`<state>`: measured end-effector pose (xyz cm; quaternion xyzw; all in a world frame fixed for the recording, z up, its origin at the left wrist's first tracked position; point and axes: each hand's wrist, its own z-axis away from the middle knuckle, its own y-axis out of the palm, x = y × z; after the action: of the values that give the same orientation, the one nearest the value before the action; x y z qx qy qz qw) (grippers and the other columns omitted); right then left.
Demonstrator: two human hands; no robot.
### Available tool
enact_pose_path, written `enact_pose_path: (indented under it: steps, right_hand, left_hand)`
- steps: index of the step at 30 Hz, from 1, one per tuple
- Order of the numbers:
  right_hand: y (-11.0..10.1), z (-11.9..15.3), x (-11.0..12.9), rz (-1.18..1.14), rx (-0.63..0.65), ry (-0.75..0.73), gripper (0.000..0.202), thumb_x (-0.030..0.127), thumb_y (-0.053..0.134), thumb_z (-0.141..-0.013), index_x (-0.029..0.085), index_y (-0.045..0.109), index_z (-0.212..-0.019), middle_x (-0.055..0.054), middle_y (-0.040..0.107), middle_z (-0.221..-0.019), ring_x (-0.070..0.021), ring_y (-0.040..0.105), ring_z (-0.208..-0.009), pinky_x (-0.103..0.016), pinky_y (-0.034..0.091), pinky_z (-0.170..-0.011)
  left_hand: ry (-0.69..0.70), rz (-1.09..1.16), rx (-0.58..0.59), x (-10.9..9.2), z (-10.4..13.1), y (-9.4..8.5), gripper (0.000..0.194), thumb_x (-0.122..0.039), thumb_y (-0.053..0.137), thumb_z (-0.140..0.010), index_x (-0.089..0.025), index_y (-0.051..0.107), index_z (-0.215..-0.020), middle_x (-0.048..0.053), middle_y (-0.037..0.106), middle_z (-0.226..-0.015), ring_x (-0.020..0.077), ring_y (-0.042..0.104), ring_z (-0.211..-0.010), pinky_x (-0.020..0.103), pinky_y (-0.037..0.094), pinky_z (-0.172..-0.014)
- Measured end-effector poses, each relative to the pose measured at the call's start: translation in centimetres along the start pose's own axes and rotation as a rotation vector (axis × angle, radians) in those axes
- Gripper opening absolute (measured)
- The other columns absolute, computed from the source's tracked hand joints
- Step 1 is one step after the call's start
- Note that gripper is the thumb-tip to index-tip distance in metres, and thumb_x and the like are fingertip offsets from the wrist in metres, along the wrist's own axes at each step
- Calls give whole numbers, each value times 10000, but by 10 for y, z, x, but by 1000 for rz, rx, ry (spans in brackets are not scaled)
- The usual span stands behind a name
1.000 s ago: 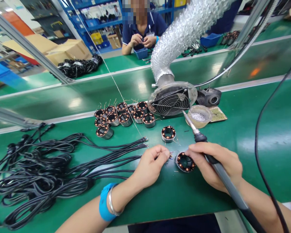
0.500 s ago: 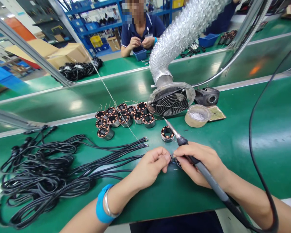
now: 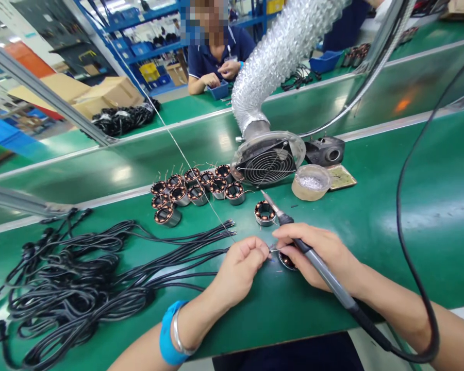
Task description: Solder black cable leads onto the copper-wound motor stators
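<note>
My left hand (image 3: 243,268) is closed in a pinch on a thin wire (image 3: 274,250) whose end shows past the fingertips. My right hand (image 3: 325,255) grips a soldering iron (image 3: 320,270), its metal tip pointing up and away, while the thumb and forefinger are close to the wire. Below those fingers sits a copper-wound motor stator (image 3: 287,260), partly hidden by the hand. Another stator (image 3: 265,213) stands just beyond the iron's tip. Black power cords (image 3: 185,242) lie left of my left hand, their stripped ends toward it.
Several stators (image 3: 197,193) stand grouped at the back. A fume extractor fan (image 3: 268,165) with a foil duct (image 3: 278,62) is beside a tub of pale bits (image 3: 312,183) and a soldering-iron holder (image 3: 327,152). A thin strand (image 3: 185,159) slants down toward my left hand. A co-worker (image 3: 220,56) sits opposite.
My right thumb and forefinger have parted a little, and more of the wire and the stator beneath shows. The co-worker's one hand has lowered to the blue bin. The view has shifted slightly.
</note>
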<state>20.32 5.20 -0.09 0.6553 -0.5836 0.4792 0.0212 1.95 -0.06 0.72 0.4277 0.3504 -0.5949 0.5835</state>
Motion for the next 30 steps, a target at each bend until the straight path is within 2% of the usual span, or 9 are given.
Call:
enact_pose_path:
  steps: [4, 6, 9, 13, 18, 22, 26, 30]
  right_hand:
    - [-11, -8, -1, 174, 226, -198, 284, 121, 383, -982, 186, 559, -1197, -13, 616, -772, -149, 519, -661, -268, 387, -588]
    - [-14, -11, -1, 206, 237, -227, 281, 147, 359, -1010, 178, 569, -1193, -19, 617, -775, -151, 502, -657, -276, 370, -586]
    - [-15, -8, -5, 151, 177, -220, 266, 155, 392, -1010, 172, 558, -1217, -24, 646, -827, -140, 521, -681, -264, 400, -604]
    - [-19, 1, -5, 98, 93, -170, 310, 100, 500, -950, 193, 559, -1239, -31, 683, -918, -135, 555, -700, -260, 452, -632]
    - [-25, 16, 11, 42, -180, -1, 410, 99, 533, -921, 235, 560, -1308, -24, 696, -889, -153, 634, -745, -283, 521, -672]
    - [-21, 37, 18, -80, -364, 32, 354, 154, 552, -860, 214, 657, -1193, -49, 663, -836, -175, 587, -655, -330, 470, -576]
    - [-13, 48, 18, -155, -435, 43, 303, 136, 550, -812, 197, 681, -1079, -49, 667, -796, -183, 560, -607, -361, 449, -575]
    - [-12, 41, 24, -126, -454, 10, 286, 118, 541, -782, 189, 684, -1021, -40, 656, -743, -170, 540, -558, -338, 425, -527]
  left_hand:
    - [64, -111, -20, 4, -2, -1, 264, -366, 552, -823, -185, 463, -653, -90, 306, -533, 68, 205, -483, 217, 206, -481]
    - [95, -154, -26, 5, -3, -1, 271, -371, 537, -844, -183, 461, -664, -81, 325, -555, 74, 227, -506, 218, 221, -493]
    - [115, -189, -22, 7, -3, 1, 257, -358, 507, -872, -180, 470, -691, -73, 341, -583, 80, 247, -521, 220, 235, -506]
    - [112, -233, -34, 7, -1, 2, 239, -332, 481, -888, -182, 479, -703, -71, 342, -582, 87, 256, -522, 222, 242, -517]
    - [123, -304, -52, 6, 2, 4, 219, -315, 474, -881, -182, 496, -708, -61, 378, -594, 101, 304, -551, 226, 267, -544]
    - [135, -330, -54, 5, 3, 4, 214, -303, 457, -882, -185, 492, -706, -58, 384, -608, 105, 312, -564, 230, 272, -558]
    - [115, -309, -45, 5, 2, 3, 215, -316, 454, -876, -190, 491, -706, -67, 352, -585, 104, 287, -539, 232, 264, -550]
    - [105, -305, -50, 6, 3, 3, 226, -337, 463, -879, -191, 503, -712, -72, 331, -565, 106, 280, -528, 232, 260, -545]
